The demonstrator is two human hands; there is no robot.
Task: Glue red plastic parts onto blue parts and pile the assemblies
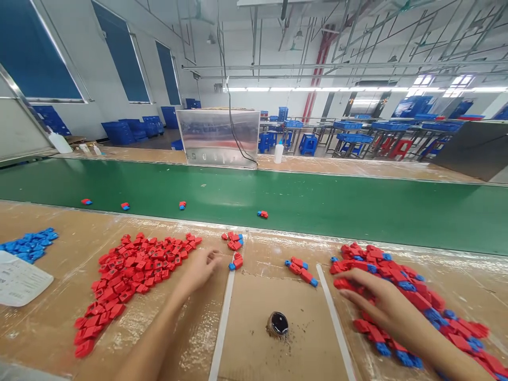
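My left hand (203,269) hovers over the brown work surface, fingers loosely curled and slightly apart, with nothing visible in them. To its left spreads a heap of small red plastic pieces (135,270). Just right of its fingertips lies a red piece with a blue end (237,262), and a few more pieces (233,241) sit behind that. My right hand (375,296) is at the near-left side of a pile of longer red-and-blue pieces (413,296). Its thumb and index finger close around a red plastic piece (343,284); the palm hides part of the pile.
A small pot of dark liquid (278,324) stands on cardboard between white tape strips. Red-and-blue pieces (301,271) lie behind it. Several pieces rest on the green conveyor belt (222,185). Blue pieces (29,244) and a clear plastic container (21,280) are at far left.
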